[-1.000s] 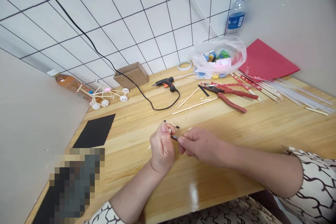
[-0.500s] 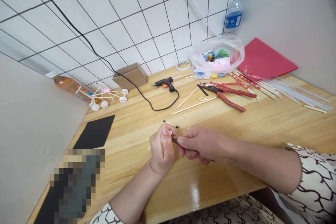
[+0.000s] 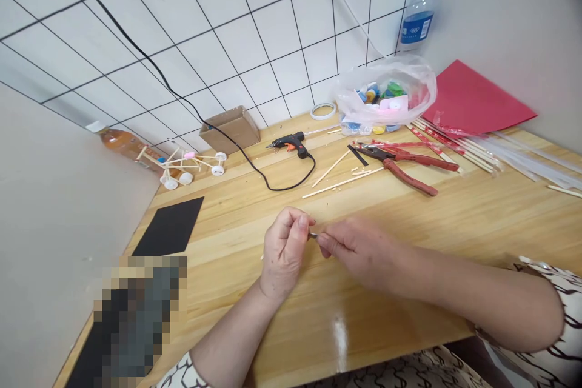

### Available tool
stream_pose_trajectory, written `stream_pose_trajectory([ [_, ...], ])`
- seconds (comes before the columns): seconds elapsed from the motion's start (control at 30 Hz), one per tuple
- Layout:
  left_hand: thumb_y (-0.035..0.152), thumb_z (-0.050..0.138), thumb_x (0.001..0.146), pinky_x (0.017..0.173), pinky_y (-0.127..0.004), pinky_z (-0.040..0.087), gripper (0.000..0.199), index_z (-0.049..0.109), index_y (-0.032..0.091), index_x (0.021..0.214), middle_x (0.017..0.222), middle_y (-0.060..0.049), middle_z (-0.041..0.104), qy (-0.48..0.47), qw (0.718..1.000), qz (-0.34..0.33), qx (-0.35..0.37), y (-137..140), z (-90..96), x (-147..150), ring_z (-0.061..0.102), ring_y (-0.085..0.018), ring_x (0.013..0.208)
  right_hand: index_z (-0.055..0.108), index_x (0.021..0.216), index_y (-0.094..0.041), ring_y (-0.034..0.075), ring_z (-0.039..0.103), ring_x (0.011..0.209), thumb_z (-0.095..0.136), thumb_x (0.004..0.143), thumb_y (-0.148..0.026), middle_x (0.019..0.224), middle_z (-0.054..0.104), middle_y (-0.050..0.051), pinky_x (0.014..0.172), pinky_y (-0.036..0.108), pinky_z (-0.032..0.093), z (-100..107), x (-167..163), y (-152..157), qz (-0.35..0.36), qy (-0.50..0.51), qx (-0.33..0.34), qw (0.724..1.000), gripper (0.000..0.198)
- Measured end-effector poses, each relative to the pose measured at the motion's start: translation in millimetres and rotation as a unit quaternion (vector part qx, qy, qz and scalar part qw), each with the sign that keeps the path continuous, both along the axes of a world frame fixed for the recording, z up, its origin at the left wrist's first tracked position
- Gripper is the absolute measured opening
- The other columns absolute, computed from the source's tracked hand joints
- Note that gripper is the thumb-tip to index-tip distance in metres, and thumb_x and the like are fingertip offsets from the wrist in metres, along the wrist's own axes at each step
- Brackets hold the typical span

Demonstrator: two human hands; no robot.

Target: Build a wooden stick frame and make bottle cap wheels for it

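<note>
My left hand [image 3: 285, 250] is closed above the wooden table, thumb pressed against the curled fingers. What it holds is hidden inside the fingers. Just to its right, my right hand [image 3: 364, 253] pinches a thin dark metal tool [image 3: 313, 235]. Only a short piece of that tool shows, reaching from the right fingertips to the left thumb and fingers. Its kind I cannot make out. Beyond the hands, pliers [image 3: 409, 168] with red handles lie among thin wooden sticks [image 3: 343, 183]. A black glue gun [image 3: 291, 143] rests further back, its cord curling on the table.
At the left stand a stick-built model with white wheels [image 3: 185, 177], an orange drink bottle [image 3: 125, 142] and black sheets [image 3: 170, 227]. A cardboard box [image 3: 231, 130], tape roll [image 3: 324, 111], bag of bottle caps [image 3: 386, 103], water bottle [image 3: 417, 18] and red sheet [image 3: 482, 100] line the back.
My right hand has turned, palm further down, and drawn slightly right. Less of the metal tool shows. The white piece at my left fingertips and the black-tipped stick beyond them are out of sight.
</note>
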State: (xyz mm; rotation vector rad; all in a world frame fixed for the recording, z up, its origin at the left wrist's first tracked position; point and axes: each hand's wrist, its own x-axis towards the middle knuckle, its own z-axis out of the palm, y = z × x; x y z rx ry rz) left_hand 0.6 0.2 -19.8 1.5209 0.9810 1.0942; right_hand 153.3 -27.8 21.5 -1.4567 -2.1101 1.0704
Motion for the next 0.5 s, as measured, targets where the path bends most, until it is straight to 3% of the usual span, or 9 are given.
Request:
stream_pose_trajectory([
  [0.13,0.045,0.054,0.083,0.046,-0.018,0.03,0.033,0.057,0.016,0.07,0.06,0.003,0.046,0.009,0.999,0.026,-0.044,6,0.8,1,0.037,-0.006,0.051,0.057,0.075,-0.016,0.014,0.045,0.053,0.033,0.09,-0.024,0.065,0.058,0.006,0.051,0.027,0.026,0,0,-6,-0.008,-0.11,0.028,0.994,0.03],
  [0.23,0.05,0.054,0.081,0.04,-0.016,0.024,0.039,0.055,0.015,0.065,0.045,0.007,0.036,-0.054,0.99,0.089,-0.095,15,5.3,2,0.028,-0.005,0.041,0.058,0.08,-0.016,0.016,0.05,0.056,0.034,0.09,-0.024,0.07,0.063,0.008,0.051,0.027,0.026,3,2,-8,-0.02,-0.148,0.028,0.988,0.028],
  [0.27,0.052,0.052,0.081,0.038,-0.016,0.021,0.041,0.054,0.015,0.063,0.041,0.008,0.031,-0.095,0.982,0.101,-0.127,18,7.2,2,0.024,-0.005,0.038,0.058,0.078,-0.017,0.016,0.05,0.057,0.033,0.091,-0.025,0.069,0.063,0.008,0.052,0.027,0.027,2,3,-8,-0.021,-0.143,0.025,0.989,0.03],
  [0.37,0.058,0.05,0.078,0.034,-0.016,0.017,0.047,0.052,0.015,0.059,0.036,0.007,0.031,-0.147,0.96,0.043,-0.233,21,11.5,5,0.021,-0.004,0.033,0.056,0.071,-0.017,0.015,0.05,0.058,0.028,0.092,-0.027,0.065,0.06,0.006,0.055,0.027,0.03,-3,7,-5,-0.023,-0.093,0.029,0.995,0.037],
  [0.5,0.062,0.048,0.078,0.034,-0.016,0.017,0.053,0.054,0.014,0.055,0.032,0.006,0.032,-0.143,0.956,0.013,-0.257,18,11.4,9,0.023,-0.004,0.031,0.056,0.072,-0.016,0.015,0.051,0.063,0.029,0.091,-0.031,0.067,0.059,0.004,0.059,0.026,0.034,-12,9,0,-0.038,0.013,0.016,0.999,0.037],
])
